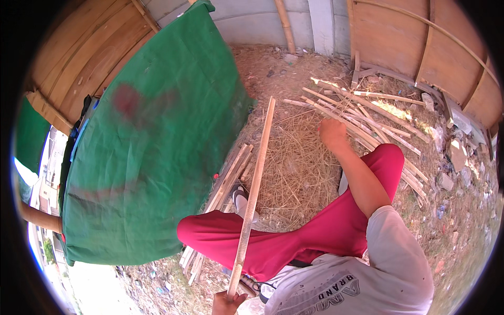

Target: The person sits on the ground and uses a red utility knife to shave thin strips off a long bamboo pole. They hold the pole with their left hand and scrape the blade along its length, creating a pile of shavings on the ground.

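My left hand [228, 304], at the lower edge, is closed round the near end of a long bamboo strip [255, 184]. The strip slants up and away across my left leg, its far end above the straw. Out in front, my right hand [333, 134] is closed like a fist at the left side of a loose pile of bamboo strips [375, 137]. Its fingers are turned from view, so what they grip is hidden. Thin shavings [294, 168] cover the ground between my legs.
More bamboo strips [227, 181] lie left, partly under my left leg. A large green sheet [157, 142] hangs close on that side. Wooden panels [396, 42] and a pale wall [252, 29] stand beyond. Rubble and litter [446, 181] cover the ground at right.
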